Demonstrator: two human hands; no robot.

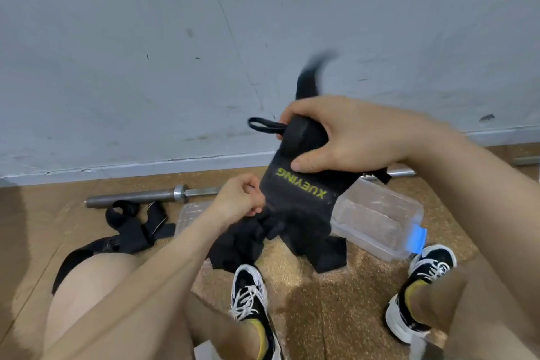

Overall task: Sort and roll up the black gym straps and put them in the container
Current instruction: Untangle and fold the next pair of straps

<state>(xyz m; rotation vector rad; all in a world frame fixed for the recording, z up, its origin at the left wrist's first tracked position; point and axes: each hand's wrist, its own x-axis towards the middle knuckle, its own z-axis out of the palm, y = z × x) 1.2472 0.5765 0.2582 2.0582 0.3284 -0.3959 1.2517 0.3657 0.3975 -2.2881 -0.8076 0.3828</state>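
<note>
1. Wall (117, 52): grey and scuffed, rising behind everything beyond your fingertips.
2. Floor (321, 310): brown and speckled, lying beneath both of your hands.
3. Barbell (137, 197): steel, flat on the floor at the foot of the wall. It lies beyond your left fingers and passes behind what you hold.
4. Container (380, 213): clear plastic with a blue clip (418, 238) on its near end. It sits on the floor below and to the right of your right thumb. You cannot tell from here what it holds.
5. Heap of straps (263, 240): black and tangled, on the floor directly under your left fingers, beside the container.
6. Loose straps (131, 225): black, on the floor to the left of your left fingers, near the barbell's end.
7. Lettered strap (301, 184): black, printed XUEYING in yellow-green, held up off the floor between your two hands. Its upper end is wound into a thick roll and its lower end runs down into the heap. A blurred tail stands up above your right fingers.
8. Shoes (251, 295): a black-and-white pair, nearer to you than either set of fingers.
9. Right hand (350, 137): your fingers curl over the roll, with the thumb pressed on the flat just below it.
10. Left hand (242, 196): your fingers are bunched together, pinching the lettered strap's lower left edge beside the print.
11. Thin loop (263, 124): black, poking out to the left of your right fingertips.
</note>
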